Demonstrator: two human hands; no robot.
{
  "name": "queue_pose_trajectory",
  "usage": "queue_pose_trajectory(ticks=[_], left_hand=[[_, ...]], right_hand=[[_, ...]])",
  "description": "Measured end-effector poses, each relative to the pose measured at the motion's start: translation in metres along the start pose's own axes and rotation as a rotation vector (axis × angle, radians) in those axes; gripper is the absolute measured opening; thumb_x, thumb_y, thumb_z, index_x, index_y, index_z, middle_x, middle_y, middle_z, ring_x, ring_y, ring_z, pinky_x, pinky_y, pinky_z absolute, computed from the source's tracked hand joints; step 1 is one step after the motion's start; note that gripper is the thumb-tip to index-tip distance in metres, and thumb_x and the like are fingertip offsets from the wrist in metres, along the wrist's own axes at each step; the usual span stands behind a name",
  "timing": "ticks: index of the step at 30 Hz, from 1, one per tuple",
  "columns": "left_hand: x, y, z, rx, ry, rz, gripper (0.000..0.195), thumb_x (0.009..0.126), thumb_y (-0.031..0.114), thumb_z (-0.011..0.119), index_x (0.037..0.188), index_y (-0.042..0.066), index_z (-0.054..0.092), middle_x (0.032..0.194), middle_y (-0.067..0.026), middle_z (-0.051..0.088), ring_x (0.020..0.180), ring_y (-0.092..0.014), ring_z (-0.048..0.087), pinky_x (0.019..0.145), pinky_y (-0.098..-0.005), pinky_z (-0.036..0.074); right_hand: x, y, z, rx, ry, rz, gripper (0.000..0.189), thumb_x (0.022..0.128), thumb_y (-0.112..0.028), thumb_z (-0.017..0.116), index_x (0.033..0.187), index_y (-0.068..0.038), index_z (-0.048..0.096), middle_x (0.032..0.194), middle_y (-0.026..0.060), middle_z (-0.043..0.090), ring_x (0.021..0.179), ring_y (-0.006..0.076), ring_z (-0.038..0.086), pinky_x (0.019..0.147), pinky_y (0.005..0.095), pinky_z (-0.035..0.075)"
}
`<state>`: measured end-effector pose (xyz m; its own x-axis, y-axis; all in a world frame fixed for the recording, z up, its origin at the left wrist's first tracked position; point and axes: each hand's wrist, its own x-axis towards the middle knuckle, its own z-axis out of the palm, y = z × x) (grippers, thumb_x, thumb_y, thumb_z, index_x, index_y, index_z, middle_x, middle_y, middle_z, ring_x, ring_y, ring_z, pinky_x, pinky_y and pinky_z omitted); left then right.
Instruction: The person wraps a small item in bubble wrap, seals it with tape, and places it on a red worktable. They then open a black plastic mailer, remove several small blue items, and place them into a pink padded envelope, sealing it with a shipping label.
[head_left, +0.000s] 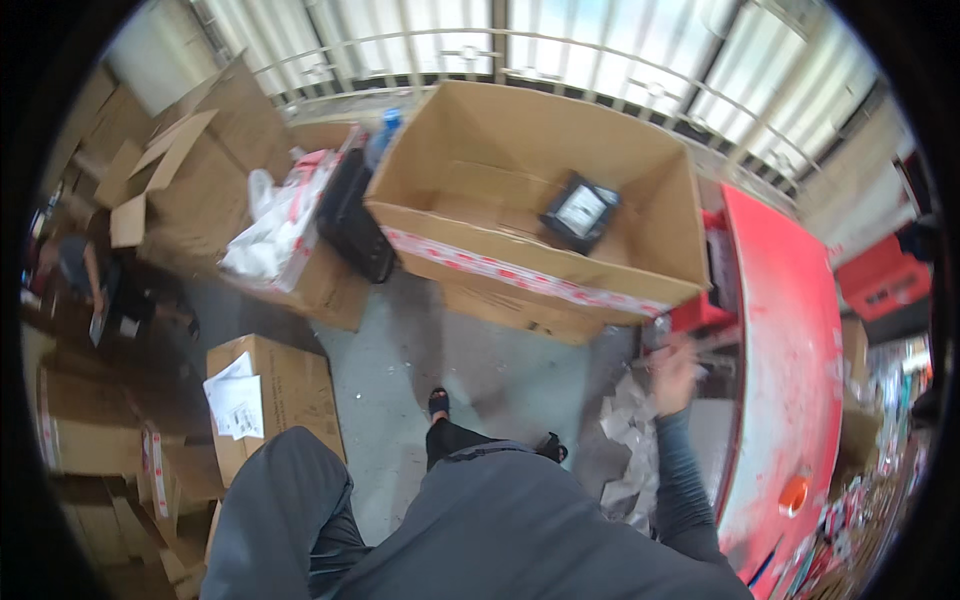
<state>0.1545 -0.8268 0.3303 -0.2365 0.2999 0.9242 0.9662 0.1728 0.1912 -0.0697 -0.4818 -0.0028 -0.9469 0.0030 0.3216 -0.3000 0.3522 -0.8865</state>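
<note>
My right hand (673, 379) is blurred, beside the left edge of a red-and-white worn tabletop (787, 315). Its fingers reach toward a small clear object (658, 330) near the front right corner of a large open cardboard box (525, 259). Whether the hand holds anything cannot be made out. Below the hand hangs crumpled whitish paper or film (631, 442). Inside the large box lies a black package (580, 212) with a white label bearing writing. My left hand is out of view.
A closed carton (292, 397) with papers (238, 397) on top stands at my left. Beyond it are a black case (352, 217), white plastic bags (274, 225) and more cartons. A person (79, 270) is at far left. An orange-rimmed hole (795, 495) pierces the tabletop.
</note>
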Motion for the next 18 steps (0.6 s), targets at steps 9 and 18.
queue_pose_trajectory(ticks=[9,18], left_hand=[[-0.079,-0.012,-0.154,0.154,0.152,-0.066,0.041,0.087,0.021,0.060,0.120,-0.002,0.052,0.091,-0.0088,0.061,0.079,-0.020,0.059,0.071,-0.0324,0.051],[-0.137,-0.092,-0.200,0.067,0.345,-0.154,0.045,0.087,0.024,0.060,0.123,-0.002,0.049,0.087,-0.0076,0.059,0.076,-0.018,0.058,0.069,-0.0316,0.051]], right_hand=[[0.139,-0.237,0.307,-0.026,0.006,-0.722,0.035,0.088,-0.015,0.053,0.119,0.000,0.054,0.102,0.0131,0.058,0.086,0.0177,0.055,0.078,0.0316,0.045],[-0.043,-0.127,0.376,-0.184,-1.241,-0.141,0.038,0.081,-0.019,0.068,0.115,-0.003,0.061,0.098,0.0199,0.066,0.087,0.0223,0.065,0.080,0.0347,0.050]])
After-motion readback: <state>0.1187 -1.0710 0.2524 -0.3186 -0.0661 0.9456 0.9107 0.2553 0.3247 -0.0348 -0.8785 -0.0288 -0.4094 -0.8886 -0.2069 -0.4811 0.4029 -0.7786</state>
